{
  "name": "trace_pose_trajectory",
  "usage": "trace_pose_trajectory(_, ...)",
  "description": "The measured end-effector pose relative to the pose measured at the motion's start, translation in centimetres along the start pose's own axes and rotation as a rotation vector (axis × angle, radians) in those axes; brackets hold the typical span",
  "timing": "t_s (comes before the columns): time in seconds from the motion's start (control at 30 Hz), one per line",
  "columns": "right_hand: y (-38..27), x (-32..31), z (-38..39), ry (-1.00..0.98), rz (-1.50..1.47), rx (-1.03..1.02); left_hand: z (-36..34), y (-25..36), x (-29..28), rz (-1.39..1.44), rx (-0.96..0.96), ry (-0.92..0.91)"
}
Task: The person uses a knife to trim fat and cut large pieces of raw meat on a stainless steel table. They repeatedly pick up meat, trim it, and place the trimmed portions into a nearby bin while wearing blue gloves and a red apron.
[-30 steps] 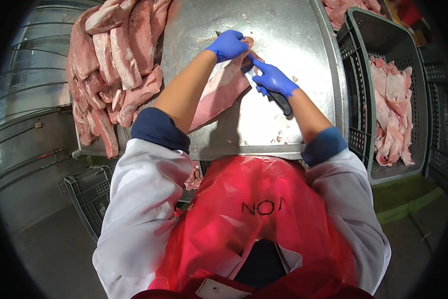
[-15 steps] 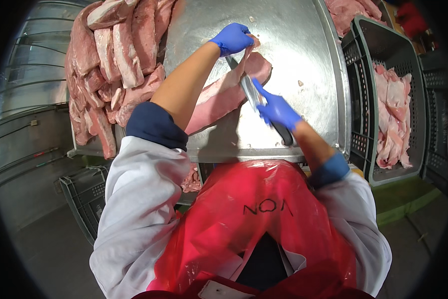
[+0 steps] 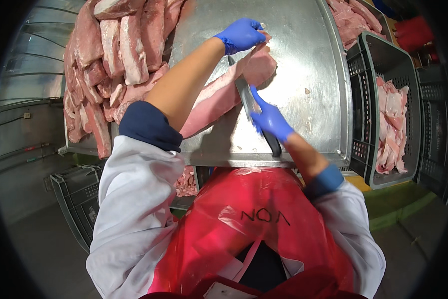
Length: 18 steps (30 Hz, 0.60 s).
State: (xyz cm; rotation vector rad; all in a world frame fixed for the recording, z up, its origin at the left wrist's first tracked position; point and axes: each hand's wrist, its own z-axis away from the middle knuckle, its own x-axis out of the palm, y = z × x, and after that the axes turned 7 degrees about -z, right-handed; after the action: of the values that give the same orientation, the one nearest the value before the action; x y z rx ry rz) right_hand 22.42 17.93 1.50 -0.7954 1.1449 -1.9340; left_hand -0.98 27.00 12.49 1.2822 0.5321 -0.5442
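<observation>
A long piece of pink meat [image 3: 216,102] lies slantwise on the metal table, its near end hidden behind my left forearm. My blue-gloved left hand [image 3: 240,37] is closed on the far end of a pale strip [image 3: 251,54] along the meat, holding it raised. In my right hand [image 3: 272,121], also gloved in blue, is a knife [image 3: 244,94], with the index finger stretched along the blade. The blade passes beneath the strip, and its dark tip shows on the other side. The black handle sticks out below my palm toward the table's near edge.
Several meat pieces [image 3: 91,65] are heaped on the left of the metal table [image 3: 308,55]. To the right, a grey crate [image 3: 371,112] holds pale trimmings [image 3: 392,127]. More meat [image 3: 353,20] sits at the far right. Another crate [image 3: 77,199] stands low at the left.
My right hand and the knife have shifted a little to the left and nearer me. My left hand, still on the strip, is slightly farther right. The whole view has shifted a little.
</observation>
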Motion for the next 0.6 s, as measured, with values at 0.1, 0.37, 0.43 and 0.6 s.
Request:
trace_pose_trajectory(0.1, -0.9, 1.0, -5.8, 0.059, 0.001, -0.028, 0.1, 0.5, 0.0, -0.037, 0.007, 0.038)
trace_pose_trajectory(0.37, -0.1, 4.2, -2.8, 0.015, 0.071, 0.005, 2.3, 0.4, -2.3, 0.083, 0.052, 0.101)
trace_pose_trajectory(0.43, -0.6, 4.7, -5.9, 0.061, 0.025, -0.058, 1.8, 0.7, -2.8, -0.010, 0.069, 0.127)
trace_pose_trajectory(0.6, 0.0, 6.9, 1.0, -0.065, 0.092, 0.065, 3.9, 1.9, -5.6, 0.075, 0.038, 0.176)
